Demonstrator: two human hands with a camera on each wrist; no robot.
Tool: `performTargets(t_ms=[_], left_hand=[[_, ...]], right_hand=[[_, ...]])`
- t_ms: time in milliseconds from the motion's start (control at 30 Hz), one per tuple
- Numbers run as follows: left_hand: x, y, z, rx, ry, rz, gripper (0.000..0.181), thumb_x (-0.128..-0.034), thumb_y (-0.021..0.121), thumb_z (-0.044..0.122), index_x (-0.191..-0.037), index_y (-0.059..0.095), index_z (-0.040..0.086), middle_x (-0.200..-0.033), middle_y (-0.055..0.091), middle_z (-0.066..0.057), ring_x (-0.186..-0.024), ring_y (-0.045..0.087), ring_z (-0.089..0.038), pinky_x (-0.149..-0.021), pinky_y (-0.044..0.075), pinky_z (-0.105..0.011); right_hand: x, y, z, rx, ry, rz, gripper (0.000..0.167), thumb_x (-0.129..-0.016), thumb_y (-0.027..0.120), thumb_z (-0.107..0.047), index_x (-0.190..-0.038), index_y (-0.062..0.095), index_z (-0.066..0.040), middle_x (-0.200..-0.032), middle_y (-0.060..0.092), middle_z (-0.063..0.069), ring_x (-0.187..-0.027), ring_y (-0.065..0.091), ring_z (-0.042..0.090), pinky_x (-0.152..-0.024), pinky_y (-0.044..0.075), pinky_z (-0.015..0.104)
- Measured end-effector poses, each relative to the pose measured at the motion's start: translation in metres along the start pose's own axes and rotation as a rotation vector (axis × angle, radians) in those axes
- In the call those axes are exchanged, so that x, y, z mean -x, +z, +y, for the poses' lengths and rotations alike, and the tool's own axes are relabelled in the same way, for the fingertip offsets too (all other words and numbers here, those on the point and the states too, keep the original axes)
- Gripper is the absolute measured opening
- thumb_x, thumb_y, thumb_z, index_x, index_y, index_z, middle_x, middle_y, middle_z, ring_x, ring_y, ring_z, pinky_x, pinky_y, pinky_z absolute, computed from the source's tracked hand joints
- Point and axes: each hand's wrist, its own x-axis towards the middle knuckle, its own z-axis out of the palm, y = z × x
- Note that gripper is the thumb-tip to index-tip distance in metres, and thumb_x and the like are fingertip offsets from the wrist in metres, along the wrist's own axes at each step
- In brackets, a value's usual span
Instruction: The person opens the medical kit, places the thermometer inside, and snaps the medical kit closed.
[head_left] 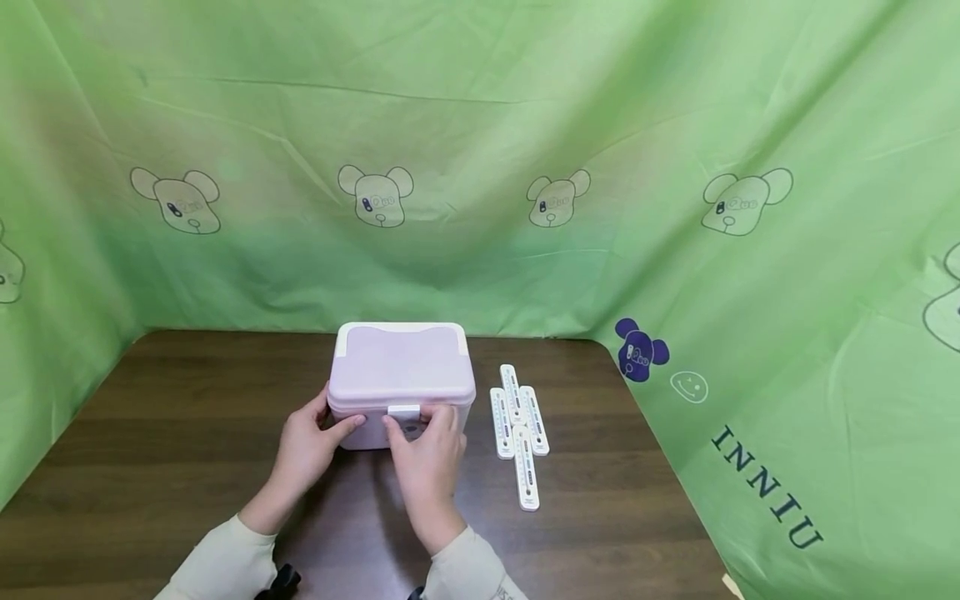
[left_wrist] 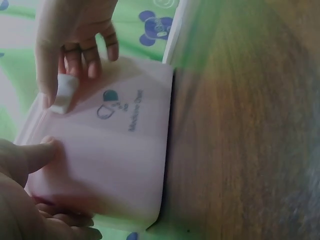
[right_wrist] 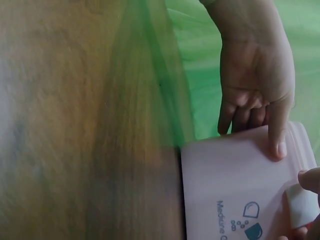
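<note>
A pink box with a lilac lid [head_left: 401, 367] stands on the table, lid down; its front, lettered "Medicine" [left_wrist: 115, 145], faces the person. The left hand [head_left: 303, 446] holds the box's left side, thumb on the front and fingers round the corner, as the right wrist view also shows [right_wrist: 257, 75]. At the white latch [head_left: 403, 412] in the middle of the front is the right hand [head_left: 431, 462], its thumb at the latch's left edge and its fingers at the right. The left wrist view shows that thumb against the latch [left_wrist: 65, 93].
Several white thermometer-like strips [head_left: 527, 471] lie on the brown table [head_left: 600, 517], right of the box. Green cloth [head_left: 465, 283] printed with bear heads hangs behind the table and along its sides. Something black [head_left: 281, 581] shows by the left sleeve.
</note>
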Motion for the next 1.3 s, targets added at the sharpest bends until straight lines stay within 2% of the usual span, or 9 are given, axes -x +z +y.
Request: performTargets(t_ms=[100, 367, 600, 833, 1067, 1300], left_hand=[[0.000, -0.002, -0.001, -0.015, 0.009, -0.003, 0.080, -0.0873, 0.084, 0.025, -0.152, 0.045, 0.000, -0.141, 0.060, -0.021, -0.128, 0.060, -0.031, -0.097, 0.056, -0.047], [0.001, 0.000, -0.001, -0.009, 0.025, -0.002, 0.077, -0.0858, 0.085, 0.029, -0.150, 0.051, 0.002, -0.138, 0.064, -0.018, -0.127, 0.062, -0.027, -0.096, 0.057, -0.047], [0.001, 0.001, 0.001, -0.017, 0.018, 0.008, 0.073, -0.0842, 0.087, 0.026, -0.146, 0.056, 0.004, -0.135, 0.066, -0.016, -0.126, 0.062, -0.024, -0.094, 0.058, -0.045], [-0.001, 0.001, 0.002, -0.039, 0.011, 0.018, 0.071, -0.0837, 0.087, 0.028, -0.144, 0.058, 0.004, -0.133, 0.068, -0.016, -0.123, 0.064, -0.024, -0.091, 0.058, -0.042], [-0.002, 0.001, -0.001, -0.034, 0.013, 0.018, 0.074, -0.0841, 0.087, 0.029, -0.146, 0.056, 0.004, -0.135, 0.066, -0.017, -0.126, 0.063, -0.026, -0.094, 0.058, -0.046], [0.001, 0.000, -0.004, -0.031, 0.005, 0.028, 0.073, -0.0843, 0.087, 0.026, -0.147, 0.056, 0.003, -0.136, 0.065, -0.018, -0.127, 0.063, -0.028, -0.095, 0.057, -0.047]], right_hand=[[0.002, 0.002, -0.001, 0.021, 0.019, -0.002, 0.060, -0.067, 0.096, -0.042, -0.103, 0.058, -0.013, -0.099, 0.058, 0.000, -0.084, 0.054, 0.025, -0.078, 0.043, 0.037], [0.001, 0.011, -0.001, 0.027, 0.058, 0.060, 0.060, -0.066, 0.096, -0.041, -0.099, 0.054, -0.013, -0.098, 0.054, 0.002, -0.083, 0.050, 0.025, -0.076, 0.039, 0.035], [-0.004, 0.014, 0.004, 0.018, 0.005, 0.100, 0.057, -0.066, 0.095, -0.038, -0.090, 0.051, -0.011, -0.089, 0.051, 0.002, -0.080, 0.051, 0.024, -0.079, 0.038, 0.037], [-0.014, 0.010, 0.003, 0.078, -0.034, 0.047, 0.056, -0.065, 0.092, -0.041, -0.086, 0.048, -0.013, -0.080, 0.048, -0.001, -0.071, 0.048, 0.021, -0.080, 0.039, 0.039], [-0.019, 0.003, -0.001, 0.162, -0.047, -0.020, 0.057, -0.064, 0.090, -0.044, -0.082, 0.044, -0.015, -0.074, 0.043, -0.003, -0.064, 0.043, 0.019, -0.075, 0.034, 0.037], [-0.019, -0.002, -0.005, 0.217, -0.055, -0.084, 0.058, -0.064, 0.090, -0.049, -0.080, 0.044, -0.016, -0.075, 0.047, -0.002, -0.062, 0.049, 0.021, -0.076, 0.036, 0.040]])
